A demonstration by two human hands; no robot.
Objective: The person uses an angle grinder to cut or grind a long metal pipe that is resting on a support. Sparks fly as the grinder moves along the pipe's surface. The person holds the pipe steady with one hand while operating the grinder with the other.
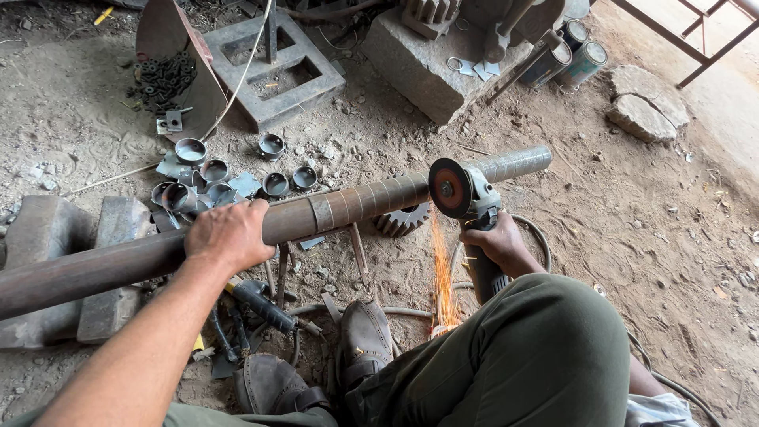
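Observation:
A long rusty steel pipe lies across the view from lower left to upper right, propped on a small metal stand. My left hand presses down on top of the pipe near its middle. My right hand grips the body of an angle grinder. The grinder's disc is cutting into the pipe near its right end, and orange sparks stream down toward my shoe.
Several short cut pipe rings lie on the dirt behind the pipe. Metal blocks sit at left, a gear lies under the pipe, and spray cans and stones are at the upper right. A second tool and cables lie by my feet.

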